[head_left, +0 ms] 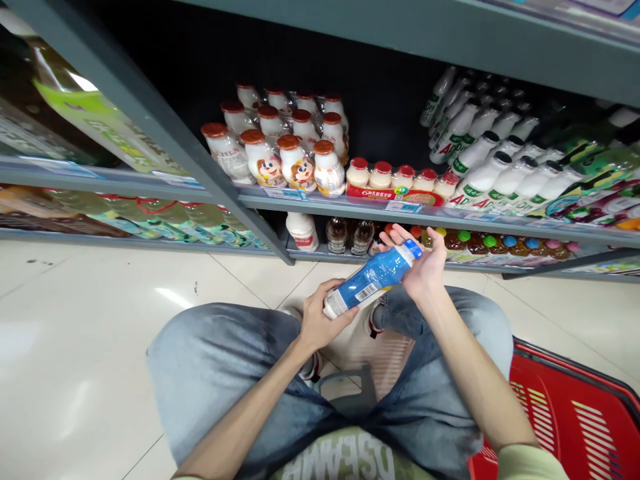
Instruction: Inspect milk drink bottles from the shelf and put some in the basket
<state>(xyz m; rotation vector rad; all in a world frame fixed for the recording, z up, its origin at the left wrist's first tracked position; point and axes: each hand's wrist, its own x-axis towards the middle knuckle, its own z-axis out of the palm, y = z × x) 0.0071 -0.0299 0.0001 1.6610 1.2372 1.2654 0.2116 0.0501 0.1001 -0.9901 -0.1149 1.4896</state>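
Observation:
A blue plastic drink bottle [376, 275] with a blue cap and a white lower end lies tilted in front of me, its barcode facing up. My left hand [324, 312] grips its lower end, thumb on one side and fingers on the other. At the capped end, my right hand [423, 263] is open, palm up, with its fingers stretched out behind the bottle's neck. The bottle's top rests against or just above that palm; I cannot tell which.
On the shelf ahead stand white bottles with orange caps [293, 163], a red pack of small drinks [395, 183] and white bottles with black caps [493, 177]. A red shopping basket [570, 407] sits at my right. Tiled floor [90, 333] lies to the left.

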